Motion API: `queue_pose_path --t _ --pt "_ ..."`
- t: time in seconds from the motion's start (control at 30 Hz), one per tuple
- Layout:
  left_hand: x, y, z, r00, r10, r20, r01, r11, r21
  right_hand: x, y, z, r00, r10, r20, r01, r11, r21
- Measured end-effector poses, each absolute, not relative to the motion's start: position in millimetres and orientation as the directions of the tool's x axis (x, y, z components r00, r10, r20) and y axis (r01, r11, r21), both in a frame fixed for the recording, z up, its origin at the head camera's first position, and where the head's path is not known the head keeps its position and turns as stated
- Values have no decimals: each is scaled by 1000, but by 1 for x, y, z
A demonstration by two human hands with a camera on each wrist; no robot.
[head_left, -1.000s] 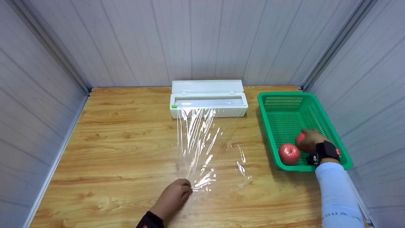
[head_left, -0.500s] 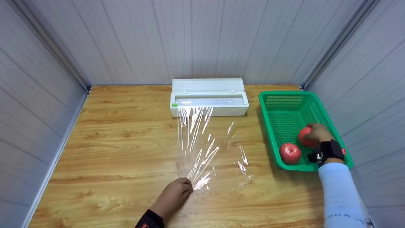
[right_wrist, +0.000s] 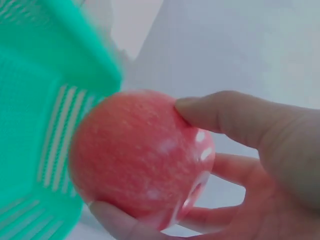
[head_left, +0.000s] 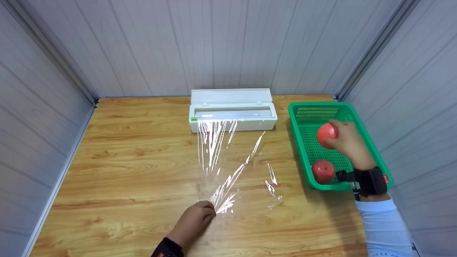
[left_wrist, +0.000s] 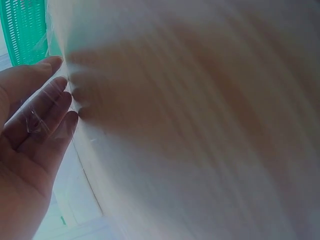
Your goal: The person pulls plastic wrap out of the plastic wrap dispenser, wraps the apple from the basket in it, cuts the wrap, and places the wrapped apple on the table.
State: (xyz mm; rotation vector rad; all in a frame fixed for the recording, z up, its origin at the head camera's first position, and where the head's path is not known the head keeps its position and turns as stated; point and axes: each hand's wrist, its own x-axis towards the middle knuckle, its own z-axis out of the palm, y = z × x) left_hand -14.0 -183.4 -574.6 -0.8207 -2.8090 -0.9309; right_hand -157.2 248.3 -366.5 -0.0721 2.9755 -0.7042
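Note:
Clear plastic film [head_left: 228, 171] stretches over the wooden table from a white dispenser box [head_left: 234, 125]. At its near left corner my left hand [head_left: 192, 221] grips the film, fingertips down at the tabletop; in the left wrist view, film lies across the fingers of that hand [left_wrist: 37, 125]. My right hand [head_left: 348, 141] holds a red apple [head_left: 326, 135] above the green basket [head_left: 303, 157]. The right wrist view shows thumb and fingers of the right hand [right_wrist: 270, 150] spread round this apple [right_wrist: 140, 155]. Another red apple [head_left: 323, 172] lies in the basket's near left corner.
The dispenser's raised lid [head_left: 231, 96] stands near the back wall [head_left: 228, 46]. Panelled side walls [head_left: 32, 117] enclose the table [head_left: 117, 171] left and right, and the basket is close to the right one.
My right hand has lifted the apple from the basket floor and moved it away from me and slightly left. The film's creases have shifted; my left hand has stayed at its corner.

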Motion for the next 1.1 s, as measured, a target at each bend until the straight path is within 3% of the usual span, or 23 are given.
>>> queue_pose_path --t 0.37,0.63,0.9,1.1 --pt "-16 -183 -574 -876 445 187 468 687 556 -128 186 -362 -977 -180 -116 -100 863 -494" --pt "-16 -184 -572 -835 496 239 546 690 476 -109 142 -402 -942 -319 -101 -218 815 -536" --pt "-16 -184 -572 -856 477 199 504 687 524 -91 95 -450 -888 -431 -162 -244 739 -628" --pt "-15 -183 -573 -863 470 184 489 688 536 -81 70 -475 -835 -539 -112 -403 736 -544"
